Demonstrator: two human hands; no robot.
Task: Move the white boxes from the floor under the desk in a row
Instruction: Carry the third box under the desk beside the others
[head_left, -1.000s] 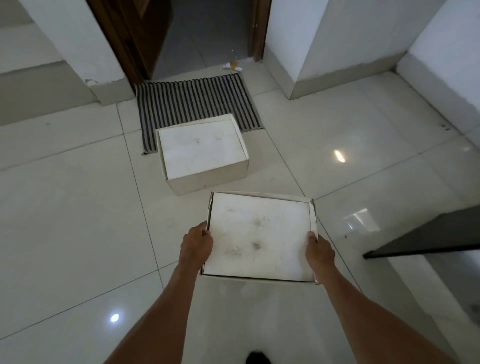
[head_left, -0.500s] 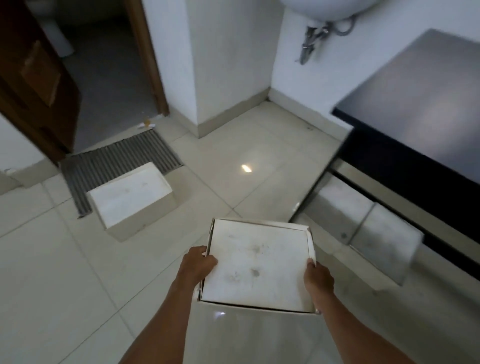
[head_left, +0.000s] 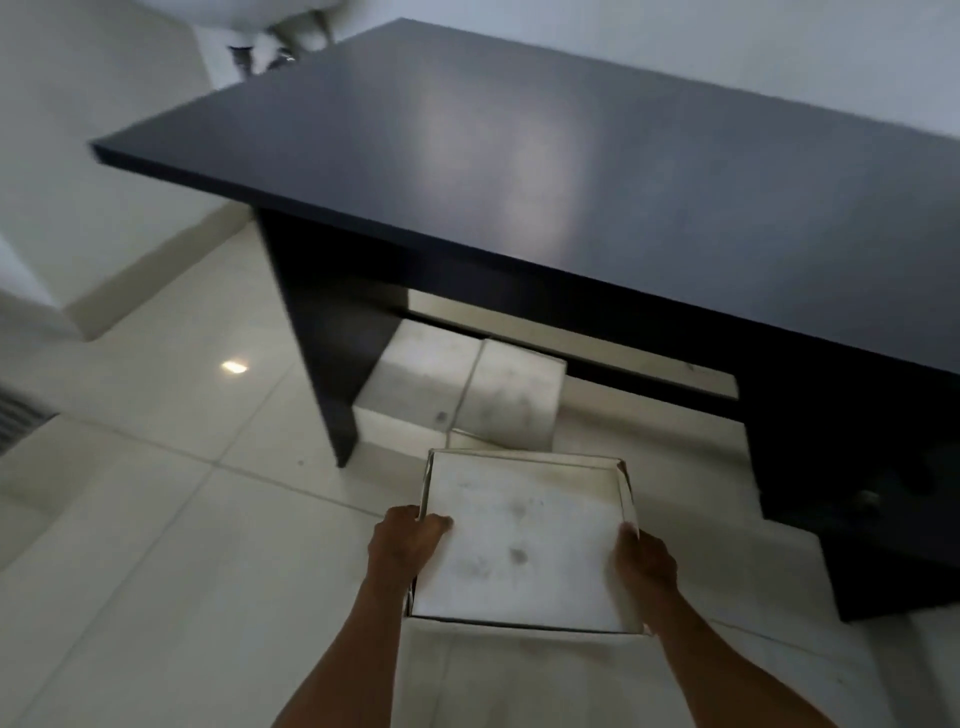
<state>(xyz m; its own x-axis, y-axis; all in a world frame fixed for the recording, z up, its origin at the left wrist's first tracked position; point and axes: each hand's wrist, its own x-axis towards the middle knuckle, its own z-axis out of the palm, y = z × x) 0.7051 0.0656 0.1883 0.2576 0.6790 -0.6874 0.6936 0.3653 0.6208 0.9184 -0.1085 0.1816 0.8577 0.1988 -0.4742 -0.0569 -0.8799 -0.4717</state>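
Note:
I hold a smudged white box (head_left: 524, 540) above the floor, in front of the dark desk (head_left: 571, 171). My left hand (head_left: 408, 540) grips its left side and my right hand (head_left: 644, 564) grips its right side. Two more white boxes stand side by side on the floor under the desk: one (head_left: 421, 371) next to the desk's left leg panel, the other (head_left: 514, 392) touching it on the right. The held box hides the front of that second box.
The desk's left leg panel (head_left: 327, 343) stands just left of the boxes, and a dark drawer block (head_left: 857, 493) closes the right side. Open floor lies under the desk between them. A striped mat's edge (head_left: 15, 421) shows at far left; a sink (head_left: 260, 15) hangs top left.
The view has swung right from the doorway and mat to the desk. The box stays in both hands and is now near the two boxes under the desk. The floor box by the mat is out of view.

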